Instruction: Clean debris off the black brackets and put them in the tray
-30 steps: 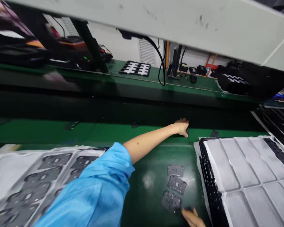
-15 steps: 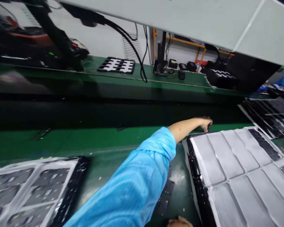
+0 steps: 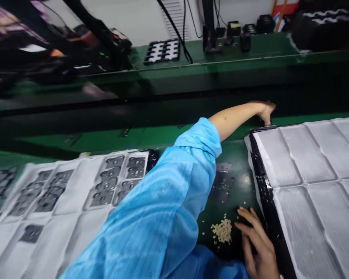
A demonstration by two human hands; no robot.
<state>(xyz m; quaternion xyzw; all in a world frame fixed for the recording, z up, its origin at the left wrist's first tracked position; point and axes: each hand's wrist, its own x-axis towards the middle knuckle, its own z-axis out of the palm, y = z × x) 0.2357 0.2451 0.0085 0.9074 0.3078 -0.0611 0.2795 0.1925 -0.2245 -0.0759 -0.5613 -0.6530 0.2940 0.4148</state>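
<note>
My left arm, in a blue sleeve, stretches across the green bench. My left hand (image 3: 266,111) points down at the far left corner of the right-hand tray (image 3: 258,174), which has a white lining. Its fingers look pinched together; something dark shows beside them, too blurred to name. My right hand (image 3: 258,242) lies low by the tray's near left side, fingers stretched and apart, holding nothing. Left of its fingertips is a pile of tiny beige pieces (image 3: 222,231). Behind the pile lie several flat dark plates (image 3: 223,179), partly hidden by my sleeve.
A white-lined tray (image 3: 84,224) on the left holds several dark plates (image 3: 50,192) in its pockets. A dark belt-like strip (image 3: 174,104) runs behind the bench. A small black-and-white tray (image 3: 163,51) and a hanging black cable (image 3: 177,35) are on the far side.
The view has shifted right and down, showing more of the left tray and the beige pile. My right hand has come further into view. My left hand stays near the right tray's corner.
</note>
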